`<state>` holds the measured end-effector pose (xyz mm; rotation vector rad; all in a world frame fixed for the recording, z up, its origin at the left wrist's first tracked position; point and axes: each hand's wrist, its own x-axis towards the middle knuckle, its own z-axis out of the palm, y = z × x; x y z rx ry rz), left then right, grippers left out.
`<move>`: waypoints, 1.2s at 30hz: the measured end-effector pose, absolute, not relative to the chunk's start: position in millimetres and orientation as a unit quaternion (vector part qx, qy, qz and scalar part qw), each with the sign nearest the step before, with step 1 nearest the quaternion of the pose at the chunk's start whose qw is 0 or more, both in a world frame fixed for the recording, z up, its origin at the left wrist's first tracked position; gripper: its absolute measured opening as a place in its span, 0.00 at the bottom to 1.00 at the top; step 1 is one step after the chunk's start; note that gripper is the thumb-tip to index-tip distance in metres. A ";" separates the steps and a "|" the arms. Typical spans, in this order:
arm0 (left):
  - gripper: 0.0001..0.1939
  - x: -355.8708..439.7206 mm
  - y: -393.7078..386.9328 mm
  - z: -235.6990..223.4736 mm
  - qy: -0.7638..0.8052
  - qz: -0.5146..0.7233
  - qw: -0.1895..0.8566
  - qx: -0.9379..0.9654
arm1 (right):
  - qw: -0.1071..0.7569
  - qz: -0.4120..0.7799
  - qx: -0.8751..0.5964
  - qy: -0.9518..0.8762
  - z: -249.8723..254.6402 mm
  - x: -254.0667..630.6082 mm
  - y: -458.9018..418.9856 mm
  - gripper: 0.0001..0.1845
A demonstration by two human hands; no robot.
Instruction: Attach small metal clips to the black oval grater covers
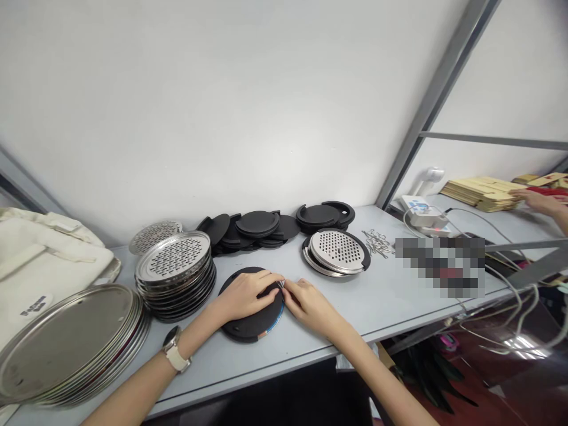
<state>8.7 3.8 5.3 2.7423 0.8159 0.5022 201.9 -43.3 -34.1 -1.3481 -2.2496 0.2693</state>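
A round black plastic disc (242, 329) lies on the table in front of me, with a blue and orange strip showing along its lower right edge. Across its top rests my left hand (248, 294), thumb and index finger closing toward the right rim. There my right hand (306, 300) pinches a small shiny wire piece (280, 284), mostly covered by fingertips. Behind my right hand, a perforated metal grater plate (338, 247) sits in a black holder on top of others. Beside it is a loose pile of small metal wire pieces (378, 243).
Stacked grater plates (177, 258) and oval metal trays (66, 343) stand left, by a white bag (39, 260). Black round holders (257, 225) lie along the wall. Cables, a power strip (423, 211) and a metal frame (437, 100) are right; another person's hand (539, 202) touches wooden pieces (481, 192).
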 end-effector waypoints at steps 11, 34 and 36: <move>0.14 8.3 3.9 5.5 0.283 0.164 0.112 0.938 | 0.245 0.104 -0.492 -0.829 -34.8 202.3 -43.2 0.11; 0.15 9.8 5.0 7.7 0.285 0.148 0.130 0.938 | 0.250 0.115 -0.487 -0.829 -36.3 204.5 -43.2 0.10; 0.15 10.5 5.2 7.9 0.285 0.149 0.134 0.937 | 0.257 0.117 -0.484 -0.828 -37.2 205.0 -42.8 0.10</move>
